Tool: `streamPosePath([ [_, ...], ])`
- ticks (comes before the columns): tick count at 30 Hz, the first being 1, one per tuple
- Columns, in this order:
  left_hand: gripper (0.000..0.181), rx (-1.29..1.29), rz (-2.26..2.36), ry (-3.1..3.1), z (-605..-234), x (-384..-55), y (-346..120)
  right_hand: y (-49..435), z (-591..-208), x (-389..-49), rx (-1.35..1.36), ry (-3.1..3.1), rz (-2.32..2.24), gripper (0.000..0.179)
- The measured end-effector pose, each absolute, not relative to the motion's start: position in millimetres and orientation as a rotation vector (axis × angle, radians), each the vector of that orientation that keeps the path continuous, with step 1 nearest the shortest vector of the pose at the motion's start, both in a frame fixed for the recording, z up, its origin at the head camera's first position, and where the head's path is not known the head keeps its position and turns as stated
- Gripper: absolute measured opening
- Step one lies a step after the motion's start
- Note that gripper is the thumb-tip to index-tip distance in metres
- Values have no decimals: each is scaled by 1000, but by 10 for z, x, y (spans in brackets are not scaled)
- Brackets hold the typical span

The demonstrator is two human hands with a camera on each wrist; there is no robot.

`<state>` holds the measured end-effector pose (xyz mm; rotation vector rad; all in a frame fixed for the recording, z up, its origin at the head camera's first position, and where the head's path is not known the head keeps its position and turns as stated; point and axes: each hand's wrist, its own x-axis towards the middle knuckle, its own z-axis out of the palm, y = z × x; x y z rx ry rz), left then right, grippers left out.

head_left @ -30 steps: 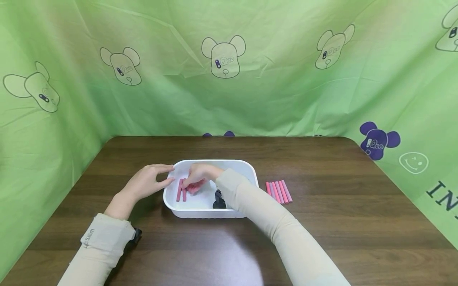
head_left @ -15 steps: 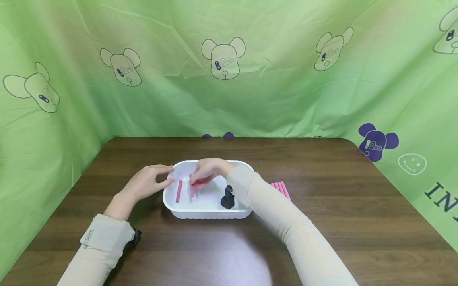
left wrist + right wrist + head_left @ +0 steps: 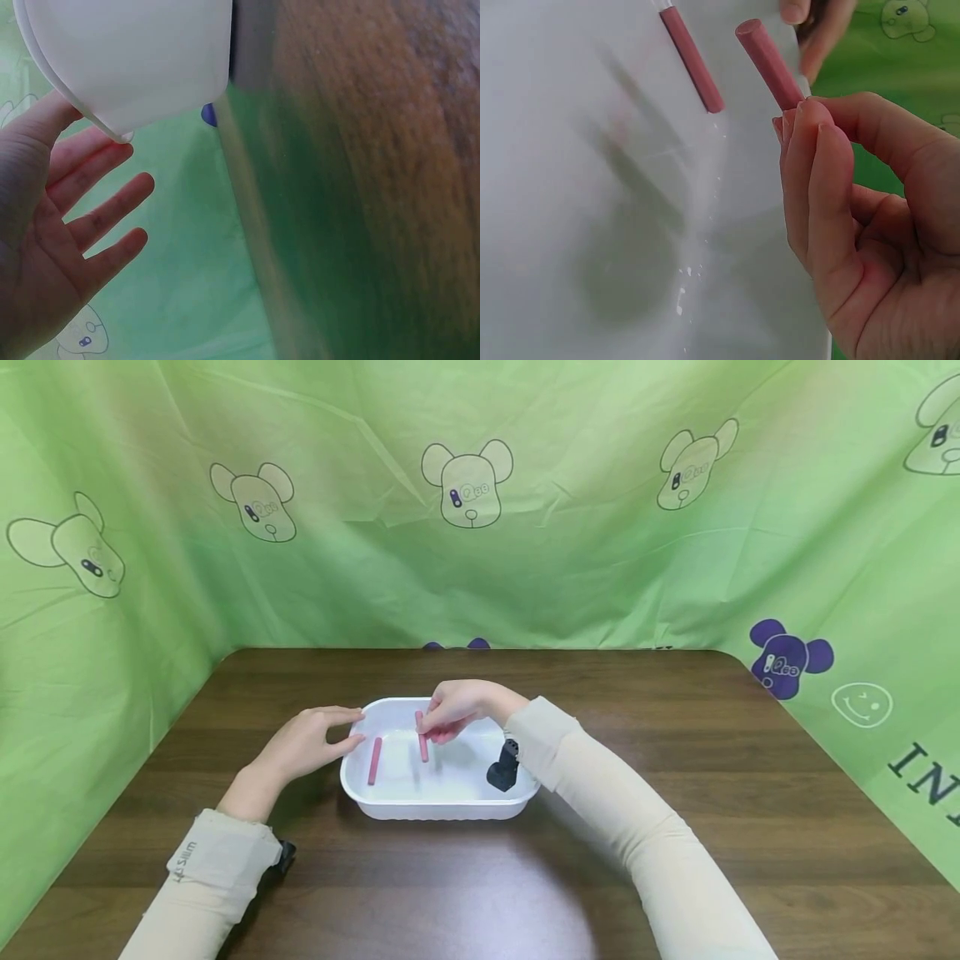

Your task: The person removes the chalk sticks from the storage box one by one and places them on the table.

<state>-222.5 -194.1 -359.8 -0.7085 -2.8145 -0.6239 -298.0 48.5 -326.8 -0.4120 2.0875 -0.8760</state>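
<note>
My right hand pinches a pink chalk stick between thumb and fingertips, above the white tray. In the right wrist view, the flat round end of the held chalk stick points up and away from the fingers. Another pink chalk stick lies along the tray's left side, apart from the held one. My left hand reaches to the tray's left rim with its fingertips. Seen from the left wrist, thumb and forefinger are right at the rim while the other fingers spread out loosely.
A black wrist device on the right arm overlaps the tray's right end. The brown wooden table carries the tray, and a green printed cloth hangs behind and at both sides.
My right hand has lifted one chalk stick and moved it right and away from the other. My right sleeve now hides the row of pink sticks right of the tray. Left hand unmoved.
</note>
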Motion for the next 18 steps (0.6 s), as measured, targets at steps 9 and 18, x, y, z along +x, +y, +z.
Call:
streamPosePath([
  [9,42,-710,-633,-2808,-3601,-2224,-1942,668,-3216,-2975,-416,2116,-890,16],
  [18,42,-703,-644,-2817,-3604,-2227,-1945,872,-3175,-2966,-404,2151,-898,21],
])
